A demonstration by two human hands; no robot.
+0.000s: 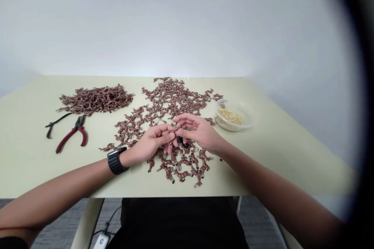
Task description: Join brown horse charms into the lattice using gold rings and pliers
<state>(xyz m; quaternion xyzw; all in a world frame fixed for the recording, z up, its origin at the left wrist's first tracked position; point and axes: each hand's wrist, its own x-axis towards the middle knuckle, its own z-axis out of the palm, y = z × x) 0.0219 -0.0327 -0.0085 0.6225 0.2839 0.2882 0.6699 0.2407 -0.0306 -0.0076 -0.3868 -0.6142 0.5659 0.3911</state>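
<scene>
My left hand (pixel 156 139), a black watch (pixel 117 160) on its wrist, is closed in a pinch on a small brown animal figurine (pixel 174 133). My right hand (pixel 198 131) meets it there, thumb and fingertips closed at the same figurine, which the fingers mostly hide. A small black object (pixel 183 142) shows just under the right fingers; its kind cannot be made out. Below and around both hands, many similar brown animal figurines (pixel 178 101) lie loosely spread on the table.
At the back left is a dense heap of brown figurines (pixel 97 99). Red-handled pliers (pixel 76 132) and a thin black tool (pixel 55 124) lie in front of it. A clear round tub (pixel 248 121) with small gold-coloured pieces (pixel 230 116) stands right of my hands on the pale table (pixel 277 155).
</scene>
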